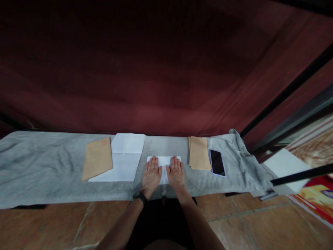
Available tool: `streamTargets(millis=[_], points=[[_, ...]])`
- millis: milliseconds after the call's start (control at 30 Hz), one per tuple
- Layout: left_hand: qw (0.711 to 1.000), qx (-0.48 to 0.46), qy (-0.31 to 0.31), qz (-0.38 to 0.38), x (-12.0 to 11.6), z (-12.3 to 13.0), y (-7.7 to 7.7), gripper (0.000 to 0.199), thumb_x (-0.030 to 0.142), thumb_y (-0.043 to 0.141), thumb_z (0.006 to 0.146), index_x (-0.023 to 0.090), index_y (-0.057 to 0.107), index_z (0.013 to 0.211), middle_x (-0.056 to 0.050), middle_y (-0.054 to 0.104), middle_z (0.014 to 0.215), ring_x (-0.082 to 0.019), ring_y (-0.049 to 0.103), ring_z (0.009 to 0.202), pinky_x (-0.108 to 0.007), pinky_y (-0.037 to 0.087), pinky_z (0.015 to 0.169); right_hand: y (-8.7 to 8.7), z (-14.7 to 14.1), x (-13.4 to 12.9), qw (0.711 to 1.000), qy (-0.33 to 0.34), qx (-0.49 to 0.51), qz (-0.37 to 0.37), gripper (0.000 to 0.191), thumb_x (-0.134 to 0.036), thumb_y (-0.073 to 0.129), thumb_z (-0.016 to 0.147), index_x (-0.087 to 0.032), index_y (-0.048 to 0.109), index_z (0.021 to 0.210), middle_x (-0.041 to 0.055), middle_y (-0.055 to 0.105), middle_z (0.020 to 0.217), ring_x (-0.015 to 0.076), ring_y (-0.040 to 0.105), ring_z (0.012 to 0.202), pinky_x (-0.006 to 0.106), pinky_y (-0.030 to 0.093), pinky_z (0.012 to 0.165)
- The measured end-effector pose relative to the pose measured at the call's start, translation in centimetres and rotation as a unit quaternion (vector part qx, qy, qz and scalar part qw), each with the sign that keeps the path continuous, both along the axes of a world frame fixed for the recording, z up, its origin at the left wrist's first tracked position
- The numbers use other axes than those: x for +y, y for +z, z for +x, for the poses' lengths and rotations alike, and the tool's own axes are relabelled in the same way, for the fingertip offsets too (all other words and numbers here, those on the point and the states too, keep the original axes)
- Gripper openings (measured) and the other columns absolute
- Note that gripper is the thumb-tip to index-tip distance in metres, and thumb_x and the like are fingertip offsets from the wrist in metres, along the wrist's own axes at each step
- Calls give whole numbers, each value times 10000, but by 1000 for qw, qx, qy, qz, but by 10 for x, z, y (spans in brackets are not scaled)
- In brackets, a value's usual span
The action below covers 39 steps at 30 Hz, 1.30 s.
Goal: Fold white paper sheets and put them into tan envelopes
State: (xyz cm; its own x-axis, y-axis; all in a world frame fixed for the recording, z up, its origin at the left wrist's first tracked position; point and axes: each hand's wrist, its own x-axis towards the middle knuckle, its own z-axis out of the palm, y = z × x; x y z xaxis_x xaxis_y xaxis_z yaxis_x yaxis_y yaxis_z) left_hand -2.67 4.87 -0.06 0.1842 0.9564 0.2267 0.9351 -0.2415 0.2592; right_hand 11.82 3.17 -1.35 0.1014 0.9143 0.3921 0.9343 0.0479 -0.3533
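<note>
A folded white paper (163, 161) lies on the grey cloth in front of me, partly covered by both hands. My left hand (151, 174) rests flat on its left side, fingers stretched forward, with a dark band on the wrist. On the paper's right side my right hand (176, 173) lies flat too, palm down, thumb toward the other thumb. White sheets (126, 161) with a crease are spread to the left, and a brown envelope (97, 158) overlaps their left edge. Several brown envelopes (199, 152) are stacked to the right of my right hand.
A phone (218, 163) with a dark screen lies right of the envelope stack. Grey cloth (52, 166) covers the long narrow surface. A dark red panel (156, 86) rises behind it. Black bars, a white sheet (286, 166) and a red and yellow package (316, 198) are at the far right.
</note>
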Motion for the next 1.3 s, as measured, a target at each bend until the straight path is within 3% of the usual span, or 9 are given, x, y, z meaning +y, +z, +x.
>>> streamTargets(millis=[200,433,633,767,900,1033,1200,1300], points=[[999,-15,35,11,-3,-8,1,661,442,338,988,24,371,1499,-205,377,1564,-297,279,1490,-473,242,1213,-4,9,-13,999,-23,10,31,592,-411,348,1035,-50,380,1504,241,394,1532,314,389,1427,547,352,1135],[999,-2,36,25,-4,-6,5,677,464,337,989,21,364,1500,-221,392,1550,-305,294,1483,-480,259,1203,-7,31,-49,999,-24,-13,31,616,-452,340,1039,-51,380,1505,235,419,1521,321,429,1400,523,369,1131],[999,-7,28,13,-5,-9,6,762,549,363,964,13,345,1505,-233,365,1560,-310,267,1493,-477,235,1208,-5,34,-74,998,-49,-1,36,542,-355,294,1046,-67,419,1488,222,440,1512,330,423,1406,537,361,1132],[999,-4,29,13,-5,-9,5,741,526,368,966,19,348,1506,-230,349,1569,-313,260,1495,-485,227,1209,8,12,-74,999,-6,3,31,517,-292,312,1040,-118,373,1523,173,413,1544,295,397,1428,510,353,1146],[1000,0,22,14,-5,-10,5,721,501,367,969,6,368,1494,-230,349,1569,-310,256,1497,-474,235,1210,12,-7,-74,999,47,-16,15,486,-310,400,1029,-191,426,1499,120,433,1542,265,411,1421,486,346,1155],[999,5,30,24,-8,-16,2,657,452,362,976,45,399,1490,-201,378,1563,-299,291,1485,-463,251,1206,5,0,-81,999,31,-17,22,514,-369,408,1031,-161,423,1500,144,431,1536,284,428,1408,500,342,1152],[999,-13,41,26,-20,-33,-3,598,355,329,981,-1,450,1446,-225,411,1537,-319,338,1461,-477,258,1205,-1,18,-90,999,19,-15,41,551,-408,377,1036,-152,382,1524,148,445,1527,285,452,1390,489,337,1159],[998,-42,34,30,-24,-33,0,566,335,347,979,48,457,1454,-194,434,1533,-311,340,1462,-488,243,1215,-5,19,-92,999,7,-11,51,551,-403,378,1035,-158,374,1529,142,440,1532,286,462,1382,483,336,1159]])
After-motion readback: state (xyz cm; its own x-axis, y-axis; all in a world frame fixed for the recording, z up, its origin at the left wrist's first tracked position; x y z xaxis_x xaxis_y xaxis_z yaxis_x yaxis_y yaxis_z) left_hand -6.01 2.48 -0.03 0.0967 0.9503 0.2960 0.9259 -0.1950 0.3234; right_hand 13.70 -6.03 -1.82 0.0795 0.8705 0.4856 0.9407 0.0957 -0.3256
